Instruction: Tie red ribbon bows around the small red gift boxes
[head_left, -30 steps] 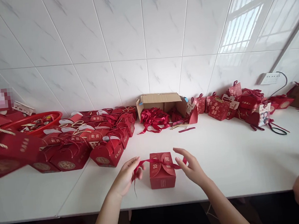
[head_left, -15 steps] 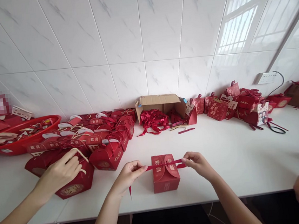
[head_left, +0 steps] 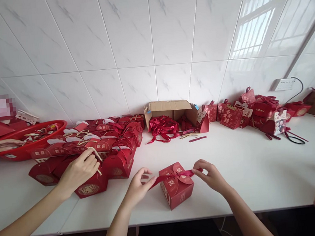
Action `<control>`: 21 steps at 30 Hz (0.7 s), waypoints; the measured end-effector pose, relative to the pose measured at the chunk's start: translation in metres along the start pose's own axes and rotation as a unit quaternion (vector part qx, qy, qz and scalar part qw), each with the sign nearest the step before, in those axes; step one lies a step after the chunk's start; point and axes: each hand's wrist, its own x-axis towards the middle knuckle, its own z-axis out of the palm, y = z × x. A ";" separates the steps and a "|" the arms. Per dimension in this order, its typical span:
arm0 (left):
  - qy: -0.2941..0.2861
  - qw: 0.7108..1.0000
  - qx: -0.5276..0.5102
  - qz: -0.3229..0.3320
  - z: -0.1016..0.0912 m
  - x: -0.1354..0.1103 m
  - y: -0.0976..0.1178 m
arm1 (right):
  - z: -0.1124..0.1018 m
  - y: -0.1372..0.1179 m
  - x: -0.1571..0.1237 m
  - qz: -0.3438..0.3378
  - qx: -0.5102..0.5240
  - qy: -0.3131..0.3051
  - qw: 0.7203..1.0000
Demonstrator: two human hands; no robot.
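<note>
A small red gift box (head_left: 178,190) with gold lettering sits on the white table, turned at an angle. Across its top runs a dark red ribbon (head_left: 189,173), crossed at the middle of the lid where the rounded flaps meet. To the left of the box, my left hand (head_left: 140,186) pinches one end of the ribbon between thumb and forefinger, other fingers loosely raised. My right hand (head_left: 209,174) holds the opposite end in a pinch, just beyond the box's right side. Neither hand presses on the box itself.
A co-worker's hand (head_left: 80,171) grips the rope handle of a red box (head_left: 93,187) at left. Rows of red boxes (head_left: 119,160) stand behind it. A cardboard carton (head_left: 170,105) of ribbons is against the wall; a red basin (head_left: 63,123) is far left, bagged gifts (head_left: 231,116) right.
The gift box has turned on the table, its front corner now towards me. My hands still hold the ribbon. The co-worker's hand has moved right with its box, up against the row.
</note>
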 end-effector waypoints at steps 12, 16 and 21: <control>-0.019 0.988 0.027 0.153 0.051 -0.012 0.024 | 0.024 -0.023 -0.008 -0.024 0.055 -0.060 0.996; -0.016 0.987 0.034 0.155 0.048 -0.014 0.022 | 0.033 -0.025 -0.007 -0.030 0.039 -0.049 0.998; -0.015 0.984 0.039 0.174 0.049 -0.014 0.021 | 0.034 -0.021 -0.009 -0.032 0.033 -0.045 0.998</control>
